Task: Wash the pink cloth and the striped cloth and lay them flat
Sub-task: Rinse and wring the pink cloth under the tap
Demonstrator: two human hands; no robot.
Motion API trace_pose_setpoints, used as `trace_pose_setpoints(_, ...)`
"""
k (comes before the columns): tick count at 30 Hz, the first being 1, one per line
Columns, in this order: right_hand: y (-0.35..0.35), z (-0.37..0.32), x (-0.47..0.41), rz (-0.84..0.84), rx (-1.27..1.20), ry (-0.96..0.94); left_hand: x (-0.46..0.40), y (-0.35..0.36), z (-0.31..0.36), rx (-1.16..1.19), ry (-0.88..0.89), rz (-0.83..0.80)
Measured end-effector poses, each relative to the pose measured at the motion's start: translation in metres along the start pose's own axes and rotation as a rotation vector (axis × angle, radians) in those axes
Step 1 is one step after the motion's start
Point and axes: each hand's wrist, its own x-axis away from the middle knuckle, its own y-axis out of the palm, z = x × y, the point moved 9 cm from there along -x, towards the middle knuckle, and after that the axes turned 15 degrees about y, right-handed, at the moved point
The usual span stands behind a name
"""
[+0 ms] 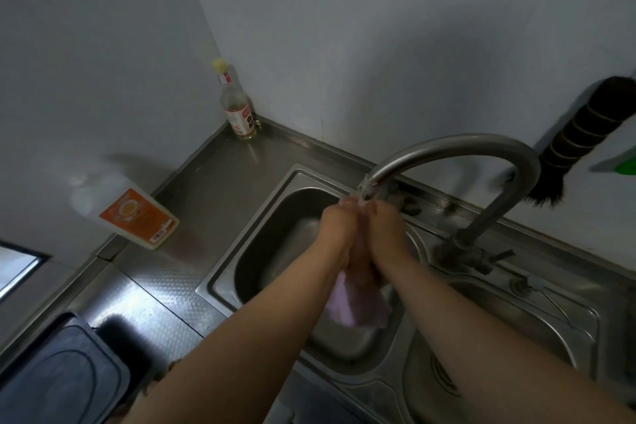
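**Pink cloth under the tap**

Over the sink [227,272], two hands are pressed close together right below the tap [447,148]. The left hand [339,229] and the right hand [387,229] both have their fingers curled round the pink cloth [347,303]. They hold it bunched up between them. The loose end of the cloth hangs down under the wrists, into the left bowl of the sink. A little water seems to run from the spout onto the top of the cloth, but it is hard to see.

I think the washing of the pink cloth is in the middle. It is wet and being rubbed, not laid flat yet. I cannot see the striped cloth anywhere, so that one looks like it is yet to be washed.

The tap curves high over the hands, so there is room to lift a bit, but the spout is just above the knuckles. The sink walls are close on both sides. The counter [213,189] to the left has open room for laying a cloth flat. A white bottle with an orange label [137,213] lies at its left edge, and a glass bottle [237,110] stands in the far corner. A dark brush [578,141] hangs on the wall at the right.
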Motion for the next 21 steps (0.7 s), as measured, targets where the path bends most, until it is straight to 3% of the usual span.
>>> trace_pose_setpoints(3, 0.01, -0.006, 0.018, -0.036, -0.087, -0.006, 0.006, -0.01, 0.002, 0.199, -0.056, -0.006)
trace_pose_setpoints(6, 0.007, 0.013, -0.004, -0.117, -0.126, 0.203, 0.007, -0.017, -0.017, 0.312, -0.116, -0.138)
trace_pose_setpoints(9, 0.009, 0.027, -0.008, -0.219, -0.415, 0.429, 0.008, -0.054, -0.025, 0.414, -0.173, -0.132)
trace_pose_setpoints(12, 0.024, 0.025, -0.001, -0.361, -0.734, 0.491, 0.003, -0.111, -0.025, 0.381, -0.109, -0.009)
trace_pose_setpoints(17, 0.047, 0.016, 0.015, -0.658, -1.195, 0.531, 0.005, -0.219, 0.012, 0.692, 0.094, 0.384)
trace_pose_setpoints(21, 0.048, 0.009, 0.021, -0.69, -1.26, 0.546, -0.003, -0.301, 0.042, 0.83, 0.187, 0.569)
